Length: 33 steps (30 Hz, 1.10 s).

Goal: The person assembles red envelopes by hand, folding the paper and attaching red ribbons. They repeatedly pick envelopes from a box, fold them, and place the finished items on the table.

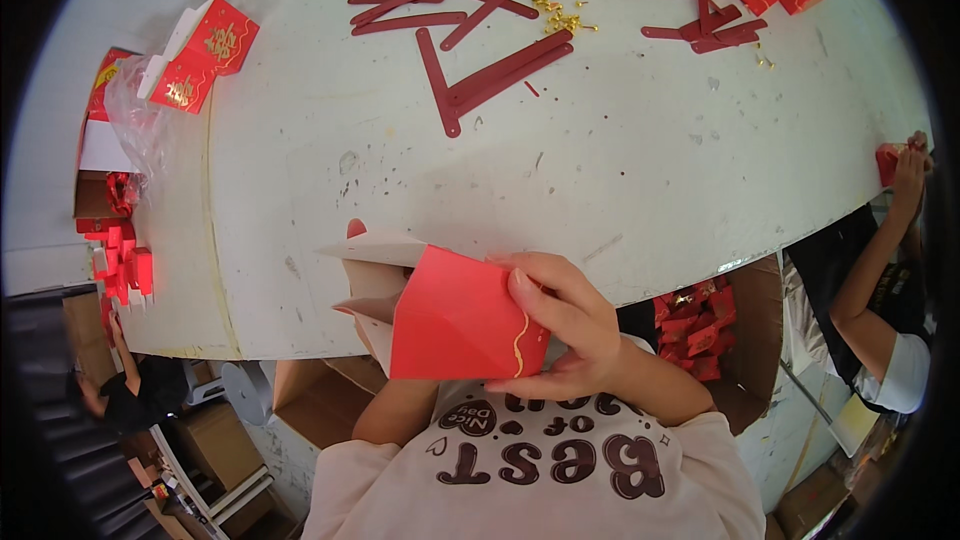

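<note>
The half-closed right hand [578, 322] is gripping the right end of a red card box [462, 315] over the near edge of the table [295, 165]; the box is looking light, thin and easily creased, its folded edges probably offering the safest hold. It is hiding the left hand, whose grip I cannot tell, and a red tab [356, 228] is barely showing beyond it.

Pale T-shirt [545, 512], short sleeves [722, 468], brown lettering [560, 462]
</note>
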Available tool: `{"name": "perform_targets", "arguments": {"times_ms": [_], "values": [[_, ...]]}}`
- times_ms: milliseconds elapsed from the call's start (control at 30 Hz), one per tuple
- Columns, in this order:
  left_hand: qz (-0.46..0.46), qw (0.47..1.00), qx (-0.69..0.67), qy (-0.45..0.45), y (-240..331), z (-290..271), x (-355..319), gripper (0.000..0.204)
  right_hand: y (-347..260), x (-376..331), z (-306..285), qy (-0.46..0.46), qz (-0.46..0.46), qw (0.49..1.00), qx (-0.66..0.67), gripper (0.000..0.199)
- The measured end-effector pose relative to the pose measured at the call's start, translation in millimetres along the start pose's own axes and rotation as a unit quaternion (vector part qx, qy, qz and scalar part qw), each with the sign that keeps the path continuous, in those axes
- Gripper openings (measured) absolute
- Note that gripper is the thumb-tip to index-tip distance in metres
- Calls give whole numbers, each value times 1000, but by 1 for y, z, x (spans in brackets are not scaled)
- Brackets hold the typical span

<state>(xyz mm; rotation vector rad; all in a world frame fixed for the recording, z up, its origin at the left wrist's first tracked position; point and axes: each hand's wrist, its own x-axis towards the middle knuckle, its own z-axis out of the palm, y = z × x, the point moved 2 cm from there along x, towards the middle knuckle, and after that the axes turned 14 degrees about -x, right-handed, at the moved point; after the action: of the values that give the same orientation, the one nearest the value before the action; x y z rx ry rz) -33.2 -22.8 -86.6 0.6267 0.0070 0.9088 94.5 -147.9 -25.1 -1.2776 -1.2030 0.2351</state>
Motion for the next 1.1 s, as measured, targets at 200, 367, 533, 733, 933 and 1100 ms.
{"name": "perform_targets", "arguments": {"times_ms": [200, 367, 533, 733, 933, 1100], "values": [[60, 989, 104, -84, 2, 42, 21, 80, 12, -2, -3, 21, -95, 994, -54, 45], [55, 974, 176, -134, 13, 36, 20, 85, 4, 1, -5, 48, -70, 995, -42, 32], [80, 943, 293, -136, 11, 42, 15, 93, 15, -2, -6, 40, -82, 995, 43, 27], [110, 935, 313, -121, 9, 47, 6, 77, 28, -7, -16, 61, -11, 992, 107, 19], [25, 950, 285, -123, 19, 50, 10, 15, 19, 5, -31, -11, 31, 999, 23, 35], [45, 969, 222, -101, 15, 51, 10, 11, 22, 8, -30, -18, 18, 999, 31, 24]]}}
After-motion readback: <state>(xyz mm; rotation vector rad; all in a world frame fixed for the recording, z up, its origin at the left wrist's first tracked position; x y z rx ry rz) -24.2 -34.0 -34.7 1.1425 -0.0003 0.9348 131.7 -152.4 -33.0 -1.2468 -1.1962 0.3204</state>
